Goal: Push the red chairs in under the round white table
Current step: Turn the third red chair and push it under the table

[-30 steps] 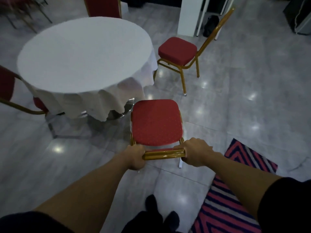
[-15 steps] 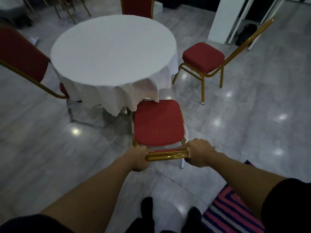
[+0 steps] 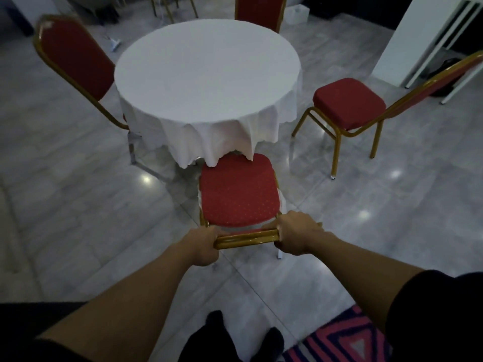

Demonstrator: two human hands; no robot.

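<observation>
Red chair [image 3: 237, 194] faces the round white table [image 3: 206, 71], seat front now tucked under the cloth edge, closer than before; my left hand [image 3: 202, 244] and right hand [image 3: 295, 236] grip its gold backrest bar.

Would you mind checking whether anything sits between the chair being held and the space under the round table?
Nothing solid shows. Both hands, left hand and right hand, grip the held chair by its back rail. Only the hanging tablecloth drapes at the seat's front edge. The table's base behind the cloth is mostly hidden.
</observation>
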